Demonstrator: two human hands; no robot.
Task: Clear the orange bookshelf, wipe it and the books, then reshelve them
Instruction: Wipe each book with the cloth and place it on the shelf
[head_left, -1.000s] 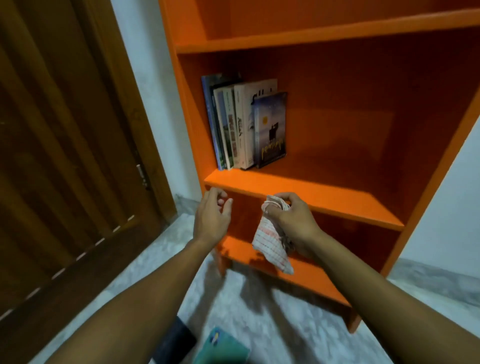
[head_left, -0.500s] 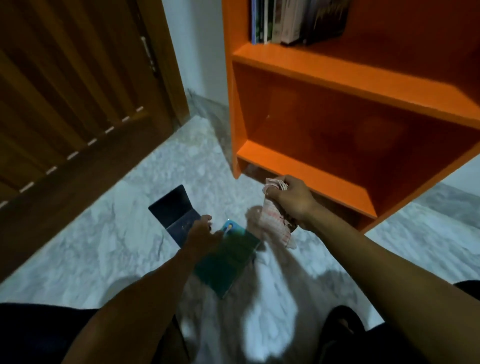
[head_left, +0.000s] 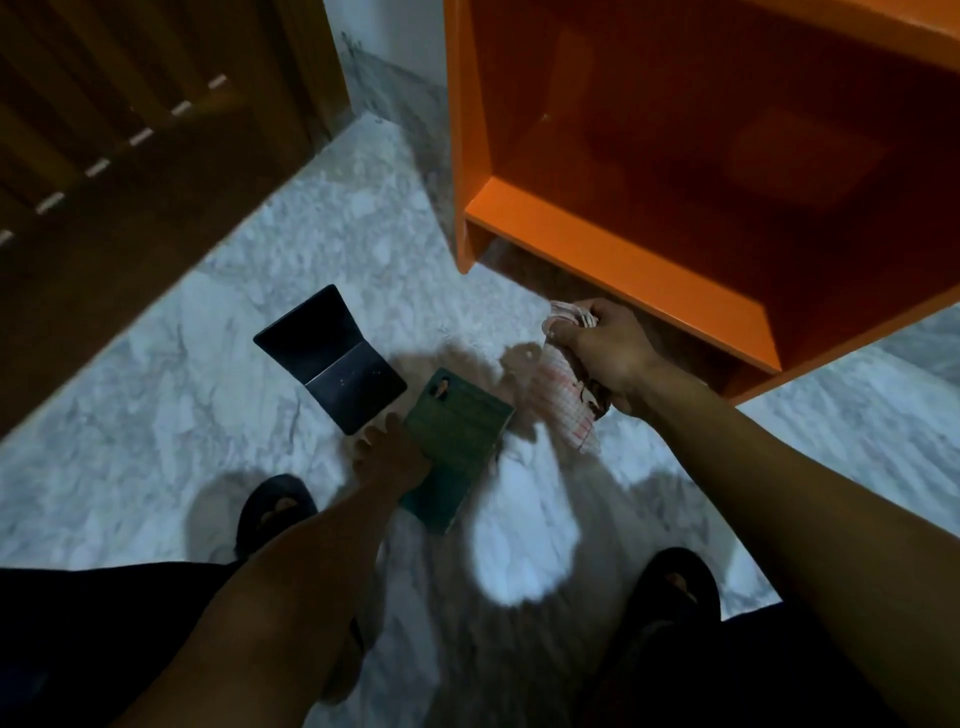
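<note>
While a person is bending over a pale marble floor (head_left: 156, 415), the head camera is looking straight down at both bare arms. The left hand (head_left: 389, 454) is reaching down to a green book (head_left: 457, 441) lying flat on the floor, with its fingers lying over the book's near left edge; the picture is blurred there, so it is not possible to tell whether they are gripping it or only touching it. Just to the left of the green book, a dark blue book (head_left: 332, 358) is lying on the floor, the two almost touching at one corner. The right hand (head_left: 608, 353) is held above the floor in front of the orange bookshelf (head_left: 623, 249), its fingers clenched around a bunched white cloth (head_left: 563, 400) with a red check, whose loose end is hanging down. The shelf's lowest compartment is showing only bare orange boards. A brown wooden door (head_left: 130, 130) is standing at the upper left. Two feet in dark sandals (head_left: 275, 506) are planted on the floor near the bottom edge.
</note>
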